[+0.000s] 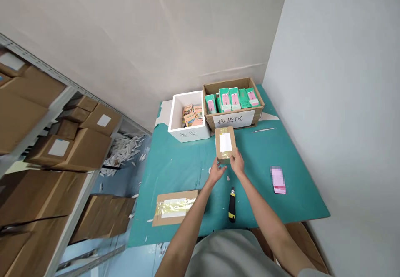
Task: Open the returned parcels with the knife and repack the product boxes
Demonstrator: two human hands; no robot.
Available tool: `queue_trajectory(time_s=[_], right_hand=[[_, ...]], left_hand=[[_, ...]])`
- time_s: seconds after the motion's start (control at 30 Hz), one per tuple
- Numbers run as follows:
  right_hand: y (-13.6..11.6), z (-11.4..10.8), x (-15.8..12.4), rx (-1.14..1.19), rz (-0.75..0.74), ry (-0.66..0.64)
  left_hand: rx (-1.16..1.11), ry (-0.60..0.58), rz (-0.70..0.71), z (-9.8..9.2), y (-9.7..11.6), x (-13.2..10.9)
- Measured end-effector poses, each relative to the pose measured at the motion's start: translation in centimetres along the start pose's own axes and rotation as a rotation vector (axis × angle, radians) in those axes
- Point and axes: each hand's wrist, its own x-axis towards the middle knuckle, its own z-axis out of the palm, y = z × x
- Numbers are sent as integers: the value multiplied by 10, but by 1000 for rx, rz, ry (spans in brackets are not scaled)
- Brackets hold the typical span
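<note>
A small taped cardboard box [225,142] with a white label lies on the teal table [275,152], just in front of the containers at the back. My left hand [216,172] touches its near left corner with curled fingers. My right hand [237,161] grips its near right corner. Both forearms reach forward from the bottom of the view.
A black and yellow utility knife [231,205] lies near the front edge. A flat taped cardboard parcel [175,207] sits front left, a pink phone [278,180] to the right. A white foam box [188,116] and a cardboard box of green cartons [233,101] stand behind. Shelves of boxes [46,143] fill the left.
</note>
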Motion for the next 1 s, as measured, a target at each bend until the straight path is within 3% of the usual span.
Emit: queue_trajectory(time_s=[0.13,0.3,0.4,0.5,0.63,0.77,0.9,1.0], right_hand=[[-14,22,-11,19,-52,-51],[-23,26,-7,117,-119,-173],[-3,21,-20,114,-63,-205],[38,14,-59,-27,44,-170],[93,3,-133,-284,218,-87],[111,0,-186,-358,247,-104],[100,8,-208,-378,235,-178],[88,13,-216,-384,229,-215]], left_hand=[[28,125,-56,-18,-3,-13],[76,177,-46,-43,8,-3],[97,200,-50,-57,9,-9],[211,241,37,-79,-4,-40],[478,351,183,-128,-35,-107],[569,456,159,-190,-66,-158],[450,520,93,-246,-95,-171],[303,466,2,-269,-116,-171]])
